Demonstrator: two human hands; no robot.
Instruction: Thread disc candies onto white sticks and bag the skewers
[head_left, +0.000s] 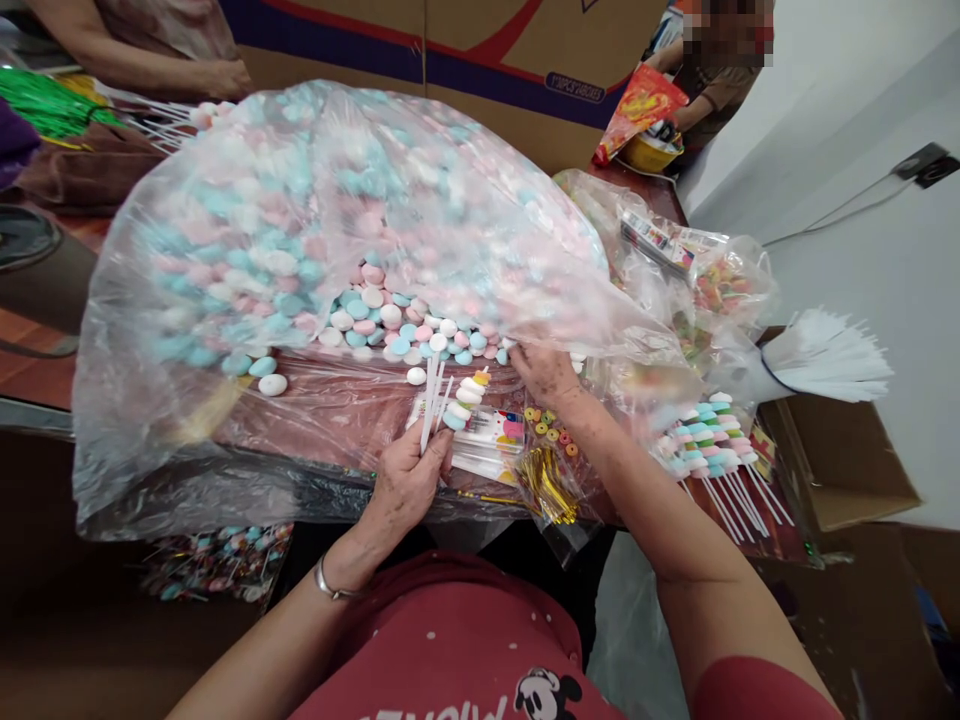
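My left hand (412,470) is closed round several thin white sticks (433,390), which point upward. Beside them, at the same fingers, is a marshmallow skewer (466,398) with white, yellow and blue pieces and an orange piece near its tip. To its right, my right hand (546,376) reaches to the edge of a pile of pink, blue and white marshmallows (367,310). Its fingers are curled downward; the fingertips are partly hidden, and I cannot make out what they hold. A large clear plastic bag (225,200) covers most of the pile.
Small ring-shaped candies (551,433) and gold twist ties (551,485) lie near the table's front edge. Finished marshmallow skewers (712,440) lie at right, below a bundle of white sticks (825,355). A cardboard box (855,470) stands beyond. Other people work across the table.
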